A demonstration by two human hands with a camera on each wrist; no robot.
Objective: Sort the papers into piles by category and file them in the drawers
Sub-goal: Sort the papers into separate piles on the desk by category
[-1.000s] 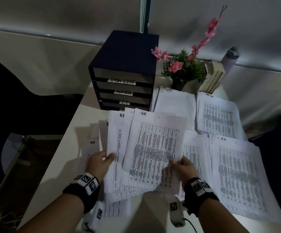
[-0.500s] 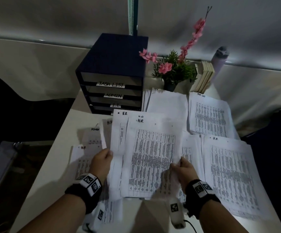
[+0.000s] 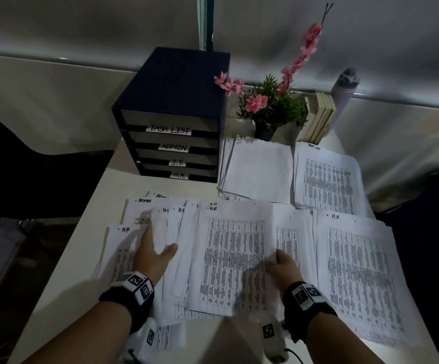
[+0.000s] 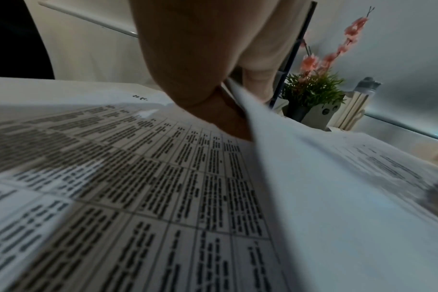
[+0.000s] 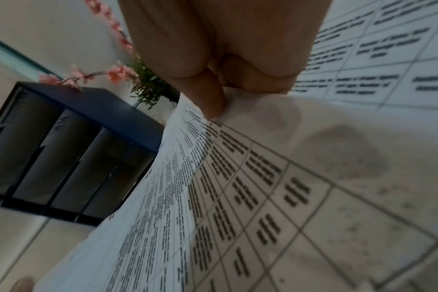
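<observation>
A fanned sheaf of H.R. papers (image 3: pixel 231 253) lies low over the table in front of me. My left hand (image 3: pixel 160 248) grips its left side, thumb on top and fingers hidden under the sheets. In the left wrist view the left hand (image 4: pixel 213 110) goes under a lifted sheet (image 4: pixel 300 177). My right hand (image 3: pixel 276 258) pinches the right edge, and in the right wrist view the right hand's thumb (image 5: pixel 210 98) presses on the printed sheet (image 5: pixel 238 177). The dark blue drawer unit (image 3: pixel 171 101) stands behind, its drawers labelled TASK LIST, ADMIN, I.T. and H.R., all closed.
Sorted piles lie on the white table (image 3: pixel 63 271): an I.T. pile (image 3: pixel 260 169), a task list pile (image 3: pixel 328 179), an H.R. pile (image 3: pixel 357 271) at the right, ADMIN sheets (image 3: pixel 139 208) and one H.R. sheet (image 3: pixel 118 248) at the left. A flower pot (image 3: pixel 268 114), books (image 3: pixel 320 116) and a bottle (image 3: pixel 344 88) stand behind.
Both hands have lowered the fanned H.R. sheets from a raised tilt down towards the table. The ADMIN sheets and the H.R. drawer label now show.
</observation>
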